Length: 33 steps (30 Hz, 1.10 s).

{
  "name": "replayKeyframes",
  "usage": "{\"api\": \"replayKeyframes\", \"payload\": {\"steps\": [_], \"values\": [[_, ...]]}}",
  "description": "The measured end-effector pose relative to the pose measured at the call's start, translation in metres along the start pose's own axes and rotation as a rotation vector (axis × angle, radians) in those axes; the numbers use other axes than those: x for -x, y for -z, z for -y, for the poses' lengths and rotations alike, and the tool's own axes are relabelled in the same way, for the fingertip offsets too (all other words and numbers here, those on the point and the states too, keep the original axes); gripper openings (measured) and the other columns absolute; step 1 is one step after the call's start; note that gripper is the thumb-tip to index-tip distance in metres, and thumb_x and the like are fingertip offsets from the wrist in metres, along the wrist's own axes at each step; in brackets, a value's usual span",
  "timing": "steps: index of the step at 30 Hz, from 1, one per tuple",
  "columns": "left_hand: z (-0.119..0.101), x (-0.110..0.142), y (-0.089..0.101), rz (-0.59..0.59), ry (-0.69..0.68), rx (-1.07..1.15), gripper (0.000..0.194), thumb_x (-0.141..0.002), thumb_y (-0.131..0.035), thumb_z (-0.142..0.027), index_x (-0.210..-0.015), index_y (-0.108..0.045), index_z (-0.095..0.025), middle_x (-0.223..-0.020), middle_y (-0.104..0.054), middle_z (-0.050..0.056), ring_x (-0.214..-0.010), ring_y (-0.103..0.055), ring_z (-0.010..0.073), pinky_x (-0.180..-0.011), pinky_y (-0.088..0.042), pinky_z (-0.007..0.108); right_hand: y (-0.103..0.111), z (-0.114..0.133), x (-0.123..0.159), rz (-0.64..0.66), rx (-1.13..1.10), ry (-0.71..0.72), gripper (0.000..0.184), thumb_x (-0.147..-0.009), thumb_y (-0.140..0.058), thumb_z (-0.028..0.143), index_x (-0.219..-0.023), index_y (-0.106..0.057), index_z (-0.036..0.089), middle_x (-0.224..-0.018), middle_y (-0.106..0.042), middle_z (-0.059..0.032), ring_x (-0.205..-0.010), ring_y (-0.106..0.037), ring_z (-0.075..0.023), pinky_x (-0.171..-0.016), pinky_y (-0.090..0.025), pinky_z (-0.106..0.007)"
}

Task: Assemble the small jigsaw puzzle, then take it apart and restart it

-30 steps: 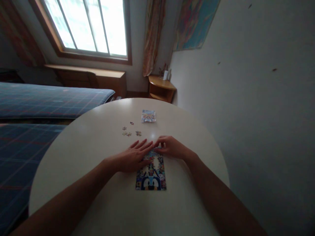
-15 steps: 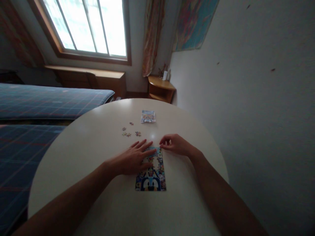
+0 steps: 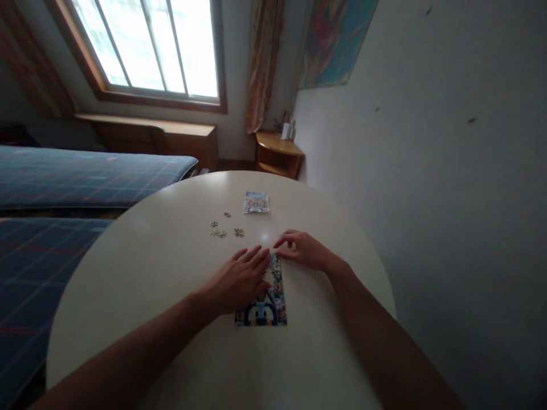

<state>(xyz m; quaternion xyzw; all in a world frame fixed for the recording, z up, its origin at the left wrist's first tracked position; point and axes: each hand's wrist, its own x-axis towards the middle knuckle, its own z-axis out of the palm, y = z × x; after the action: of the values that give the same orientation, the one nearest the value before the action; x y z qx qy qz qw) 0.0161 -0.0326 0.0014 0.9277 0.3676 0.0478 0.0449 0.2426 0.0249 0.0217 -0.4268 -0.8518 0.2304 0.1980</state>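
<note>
A colourful jigsaw puzzle (image 3: 261,314) with a blue cartoon dog face lies flat on the white round table (image 3: 179,353). My left hand (image 3: 241,282) rests flat across its upper left part, fingers stretched out, covering much of the picture. At the puzzle's top right corner is my right hand (image 3: 301,249), thumb and fingers curled with a gap between them and fingertips at the edge. Nothing shows in its fingers. Several loose puzzle pieces (image 3: 239,233) lie beyond my left hand. Farther back sits a small printed picture sheet (image 3: 256,203) with a crease.
A bed with blue plaid covering (image 3: 85,176) stands left of the table. The white wall (image 3: 427,199) runs close along the right side. Behind the table are a wooden corner shelf (image 3: 280,145) and a desk (image 3: 188,131) under the window (image 3: 158,51).
The puzzle has shifted slightly away from me. My left hand has turned and its fingers have drawn closer together. My right hand has moved a little up and left along the corner.
</note>
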Motion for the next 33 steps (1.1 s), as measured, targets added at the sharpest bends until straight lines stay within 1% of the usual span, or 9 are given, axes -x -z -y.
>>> {"api": "replayKeyframes", "payload": {"steps": [4, 8, 12, 14, 17, 21, 23, 27, 33], "values": [[0.013, -0.006, -0.005, -0.029, 0.052, 0.028, 0.060, -0.101, -0.029, -0.049, -0.151, -0.028, -0.018, -0.159, -0.027, 0.009, -0.147, -0.020, 0.0276, -0.117, -0.020, 0.045, 0.006, -0.011, 0.003, -0.080, 0.036, -0.022, 0.015, -0.084, -0.067, 0.023, -0.096, -0.074, 0.019, -0.106, -0.065, -0.0078, -0.084, -0.059, -0.0149, -0.082, -0.047, -0.028], [0.022, -0.011, -0.004, -0.080, 0.083, 0.069, 0.060, -0.100, -0.031, -0.049, -0.150, -0.030, -0.017, -0.157, -0.031, 0.008, -0.146, -0.024, 0.0249, -0.118, -0.021, 0.042, 0.029, -0.032, 0.016, -0.185, 0.184, -0.225, 0.017, -0.086, -0.061, 0.019, -0.096, -0.074, 0.017, -0.097, -0.068, -0.0088, -0.077, -0.060, -0.0150, -0.077, -0.046, -0.029], [0.027, -0.007, -0.002, -0.088, 0.051, 0.118, 0.065, -0.097, -0.035, -0.055, -0.151, -0.029, -0.019, -0.157, -0.033, 0.008, -0.145, -0.026, 0.0245, -0.119, -0.020, 0.040, 0.047, -0.045, 0.029, -0.073, 0.145, -0.377, 0.025, -0.083, -0.066, 0.039, -0.091, -0.075, 0.017, -0.081, -0.069, -0.0072, -0.070, -0.060, -0.0168, -0.067, -0.045, -0.029], [0.028, -0.003, -0.002, -0.062, -0.004, 0.137, 0.073, -0.095, -0.038, -0.061, -0.154, -0.021, -0.021, -0.159, -0.026, 0.008, -0.147, -0.020, 0.0257, -0.120, -0.016, 0.042, 0.047, -0.044, 0.031, -0.006, 0.073, -0.372, 0.035, -0.077, -0.071, 0.048, -0.093, -0.075, 0.017, -0.083, -0.069, -0.0073, -0.072, -0.060, -0.0175, -0.066, -0.045, -0.028], [0.031, 0.002, -0.004, -0.024, -0.020, 0.152, 0.081, -0.092, -0.037, -0.068, -0.155, -0.016, -0.021, -0.161, -0.018, 0.008, -0.149, -0.013, 0.0274, -0.120, -0.013, 0.042, 0.040, -0.036, 0.030, 0.072, 0.028, -0.324, 0.043, -0.069, -0.078, 0.050, -0.098, -0.074, 0.018, -0.089, -0.068, -0.0072, -0.077, -0.059, -0.0178, -0.068, -0.045, -0.028], [0.041, 0.004, 0.000, -0.023, 0.047, 0.174, 0.077, -0.095, -0.030, -0.066, -0.154, -0.019, -0.019, -0.161, -0.020, 0.010, -0.148, -0.015, 0.0270, -0.120, -0.016, 0.042, 0.033, -0.027, 0.026, 0.134, 0.036, -0.263, 0.031, -0.072, -0.077, 0.040, -0.095, -0.074, 0.019, -0.090, -0.064, -0.0060, -0.079, -0.058, -0.0170, -0.070, -0.044, -0.027], [0.053, 0.007, 0.006, -0.032, 0.078, 0.168, 0.077, -0.095, -0.034, -0.065, -0.153, -0.024, -0.016, -0.159, -0.026, 0.011, -0.147, -0.021, 0.0269, -0.119, -0.022, 0.041, 0.032, -0.025, 0.026, 0.142, 0.036, -0.254, 0.024, -0.075, -0.075, 0.036, -0.092, -0.074, 0.019, -0.088, -0.064, -0.0058, -0.078, -0.058, -0.0167, -0.070, -0.044, -0.027], [0.086, 0.015, 0.013, -0.165, 0.206, 0.051, 0.061, -0.094, -0.042, -0.054, -0.142, -0.044, -0.016, -0.151, -0.041, 0.010, -0.139, -0.037, 0.0272, -0.115, -0.031, 0.042, 0.030, -0.027, 0.025, 0.131, 0.060, -0.242, 0.020, -0.078, -0.071, 0.032, -0.090, -0.074, 0.018, -0.087, -0.065, -0.0062, -0.076, -0.058, -0.0167, -0.069, -0.044, -0.027], [0.122, 0.020, 0.006, -0.230, 0.416, -0.002, 0.056, -0.093, -0.041, -0.048, -0.137, -0.049, -0.016, -0.145, -0.049, 0.010, -0.131, -0.047, 0.0282, -0.111, -0.036, 0.044, 0.023, -0.038, 0.020, 0.003, 0.093, -0.213, 0.016, -0.082, -0.061, 0.019, -0.093, -0.071, 0.016, -0.094, -0.066, -0.0088, -0.072, -0.058, -0.0142, -0.069, -0.046, -0.026]]}}
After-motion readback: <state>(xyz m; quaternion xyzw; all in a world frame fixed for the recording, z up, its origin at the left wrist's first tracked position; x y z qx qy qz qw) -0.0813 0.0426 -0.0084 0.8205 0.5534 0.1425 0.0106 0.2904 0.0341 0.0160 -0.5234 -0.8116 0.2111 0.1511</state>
